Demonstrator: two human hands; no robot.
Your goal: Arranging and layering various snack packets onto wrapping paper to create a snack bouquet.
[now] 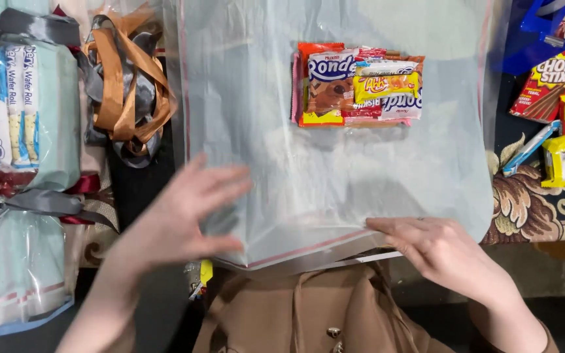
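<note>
Both hands flat and open on the clear plastic bag (335, 196): left hand (184, 216), right hand (436, 252) pressing its near edge; snack packets (354, 85) further up.

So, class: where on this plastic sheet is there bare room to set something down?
The plastic sheet is bare between the snack packets and the two hands: left hand, right hand. Crowded: ribbons on the left, loose snacks on the right.

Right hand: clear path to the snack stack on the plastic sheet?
Probably yes. The right hand rests at the sheet's near edge, and only bare plastic lies between it and the snack stack.
</note>
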